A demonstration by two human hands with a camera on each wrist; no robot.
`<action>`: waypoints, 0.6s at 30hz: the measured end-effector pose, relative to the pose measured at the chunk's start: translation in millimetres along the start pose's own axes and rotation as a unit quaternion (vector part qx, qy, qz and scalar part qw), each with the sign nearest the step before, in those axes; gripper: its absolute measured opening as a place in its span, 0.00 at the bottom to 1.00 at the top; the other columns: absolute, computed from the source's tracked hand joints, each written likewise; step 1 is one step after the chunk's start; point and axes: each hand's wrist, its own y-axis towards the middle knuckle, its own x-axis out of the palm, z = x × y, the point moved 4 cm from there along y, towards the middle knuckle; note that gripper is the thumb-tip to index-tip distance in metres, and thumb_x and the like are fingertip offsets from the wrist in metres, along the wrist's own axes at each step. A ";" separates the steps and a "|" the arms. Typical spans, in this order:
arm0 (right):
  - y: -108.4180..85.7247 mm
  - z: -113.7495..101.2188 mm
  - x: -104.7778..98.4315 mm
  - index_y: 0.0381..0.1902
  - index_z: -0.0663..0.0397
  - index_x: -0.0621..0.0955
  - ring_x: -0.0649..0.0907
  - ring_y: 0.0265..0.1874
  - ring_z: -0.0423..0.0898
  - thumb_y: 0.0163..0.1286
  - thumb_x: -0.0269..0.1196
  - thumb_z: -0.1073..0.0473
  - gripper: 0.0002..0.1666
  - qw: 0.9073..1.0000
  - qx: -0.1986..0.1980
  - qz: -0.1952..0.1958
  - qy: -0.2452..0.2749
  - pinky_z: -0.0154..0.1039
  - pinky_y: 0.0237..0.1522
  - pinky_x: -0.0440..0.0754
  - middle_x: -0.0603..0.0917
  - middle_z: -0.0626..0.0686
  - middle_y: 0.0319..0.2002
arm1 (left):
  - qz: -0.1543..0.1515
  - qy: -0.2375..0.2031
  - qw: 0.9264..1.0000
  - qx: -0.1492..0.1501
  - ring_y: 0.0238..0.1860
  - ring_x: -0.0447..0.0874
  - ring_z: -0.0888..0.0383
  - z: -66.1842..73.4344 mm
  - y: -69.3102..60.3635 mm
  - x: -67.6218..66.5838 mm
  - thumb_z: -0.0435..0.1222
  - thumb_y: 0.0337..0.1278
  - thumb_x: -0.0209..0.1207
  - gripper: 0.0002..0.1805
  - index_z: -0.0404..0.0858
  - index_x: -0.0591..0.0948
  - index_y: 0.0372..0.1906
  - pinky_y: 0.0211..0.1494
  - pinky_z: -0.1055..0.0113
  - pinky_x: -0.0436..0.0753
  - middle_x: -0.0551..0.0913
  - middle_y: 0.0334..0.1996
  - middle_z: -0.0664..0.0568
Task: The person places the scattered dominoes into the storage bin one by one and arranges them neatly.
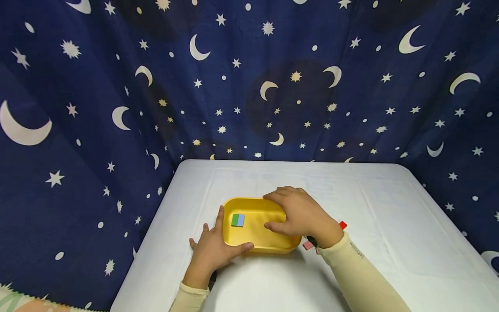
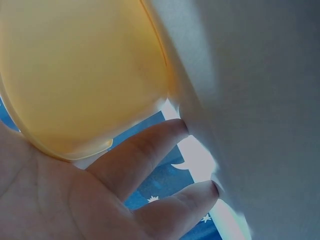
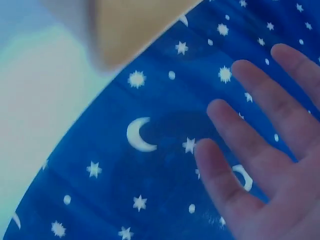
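A yellow tray (image 1: 255,249) stands on the white table, with a green block (image 1: 235,220) and a light blue block (image 1: 241,220) lying side by side at its left end. My left hand (image 1: 213,249) rests against the tray's left end, its fingers spread and the thumb along the near rim. In the left wrist view, two straight fingers (image 2: 145,152) reach past the tray's wall toward the table. Above the tray's right end is my right hand (image 1: 302,212), fingers extended. The right wrist view shows that hand's fingers (image 3: 255,142) spread with nothing between them.
To the right of the tray, partly behind the right wrist, lie a red piece (image 1: 343,225) and a pinkish-red piece (image 1: 308,245); other bits there are mostly hidden. A dark blue curtain (image 1: 241,86) with moons and stars hangs behind the white table (image 1: 382,208).
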 end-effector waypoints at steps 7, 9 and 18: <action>-46.5 30.4 -14.5 0.72 0.41 0.79 0.71 0.74 0.58 0.62 0.69 0.25 0.46 0.998 0.001 0.060 0.020 0.66 0.68 0.67 0.79 0.48 0.70 | 0.005 -0.008 1.000 0.006 0.76 0.62 0.27 1.8 3.4 -1.7 0.89 0.22 0.60 0.83 0.58 0.42 0.88 0.61 0.10 0.48 0.78 0.71 0.46; -60.5 41.4 -12.7 0.73 0.41 0.78 0.70 0.75 0.57 0.62 0.70 0.27 0.46 0.997 0.009 0.074 0.034 0.67 0.68 0.66 0.77 0.47 0.72 | 0.004 -0.007 1.000 0.004 0.76 0.62 0.28 0.9 3.9 -2.6 0.89 0.21 0.59 0.83 0.57 0.42 0.88 0.62 0.10 0.48 0.78 0.71 0.45; -110.9 75.9 12.2 0.75 0.41 0.77 0.70 0.75 0.58 0.57 0.77 0.41 0.48 0.987 0.072 0.129 0.067 0.69 0.65 0.65 0.78 0.47 0.71 | -0.009 -0.008 1.000 -0.003 0.77 0.60 0.28 -3.5 0.7 1.2 0.89 0.21 0.59 0.83 0.58 0.41 0.88 0.63 0.11 0.47 0.77 0.71 0.41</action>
